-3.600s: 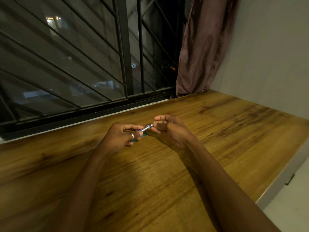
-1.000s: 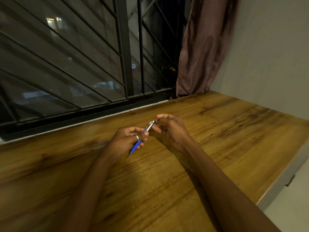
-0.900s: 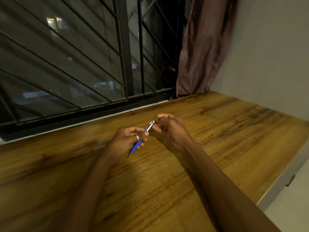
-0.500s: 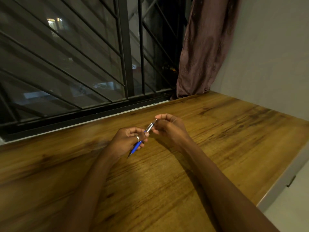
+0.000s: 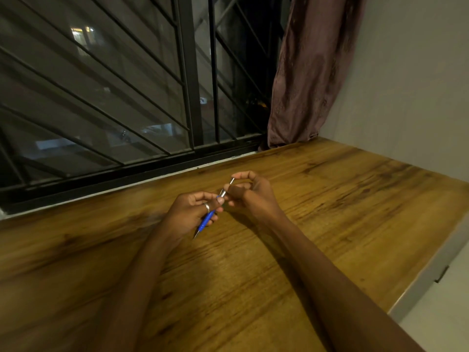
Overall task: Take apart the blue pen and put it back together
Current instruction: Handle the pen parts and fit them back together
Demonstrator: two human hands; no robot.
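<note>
The left hand (image 5: 191, 212) and the right hand (image 5: 255, 195) are held close together, knuckles almost meeting, and between them they carry a slim blue pen (image 5: 206, 221) with a plastic barrel and a silver metal upper section, lifted clear of the brown wood-grain table (image 5: 330, 219) beneath them. The left hand, with a silver ring (image 5: 206, 207) on one finger, has its fingers and thumb curled round the blue barrel, and the pen's pointed tip juts out below that hand, slanting down toward the person. The right hand's thumb and forefinger pinch a thin silver rod (image 5: 231, 181) that stands out from the top of the silver section, up and away from the left hand; its other fingers are curled in beneath. Whether the rod is seated in the pen or partly drawn out cannot be told. Beyond both hands runs a window with a black metal grille (image 5: 189, 80). Beyond the right hand, further to its side, hangs a dusky mauve cloth curtain (image 5: 304, 72) against a pale grey wall (image 5: 411, 85). Outward from the right forearm, past the table's edge, is a white cabinet front (image 5: 436, 308) with a small dark handle (image 5: 441, 274).
</note>
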